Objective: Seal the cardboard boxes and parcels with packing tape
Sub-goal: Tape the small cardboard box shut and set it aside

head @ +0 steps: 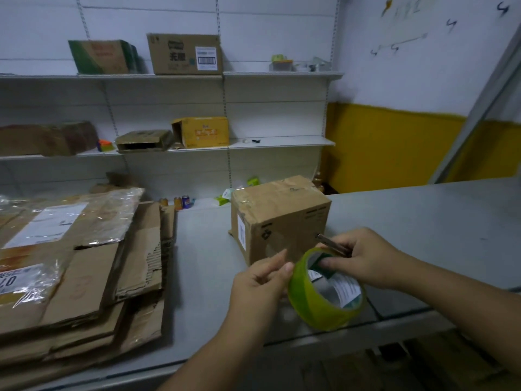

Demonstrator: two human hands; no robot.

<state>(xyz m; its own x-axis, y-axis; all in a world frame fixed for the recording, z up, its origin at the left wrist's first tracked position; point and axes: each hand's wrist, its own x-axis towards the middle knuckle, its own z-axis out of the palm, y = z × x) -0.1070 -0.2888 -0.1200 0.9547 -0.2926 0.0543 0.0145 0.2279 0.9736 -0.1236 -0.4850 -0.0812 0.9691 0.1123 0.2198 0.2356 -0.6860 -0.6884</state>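
1. Left hand (262,280): fingers curled, with thumb tip and forefinger pinching the outer rim of the tape roll (318,311).
2. Right hand (363,259): clamped on the roll's far side, fingertips hooked into the core. It also holds a slim dark rod-like item (331,244), kind not discernible.
3. Tape roll: yellow-green and tilted, held over the near edge of the grey counter (423,227), just in front of the cardboard box (282,218).
4. Cardboard box: upright on the counter. White label on its left face, dark print on the front, both illegible.
5. Roll core: white printed label, text too small to read.
6. Flattened cartons (93,272): stacked on the counter's left side. White shipping labels under clear film, unreadable.
7. Shelf carton (184,53): white barcode label, characters blurred.
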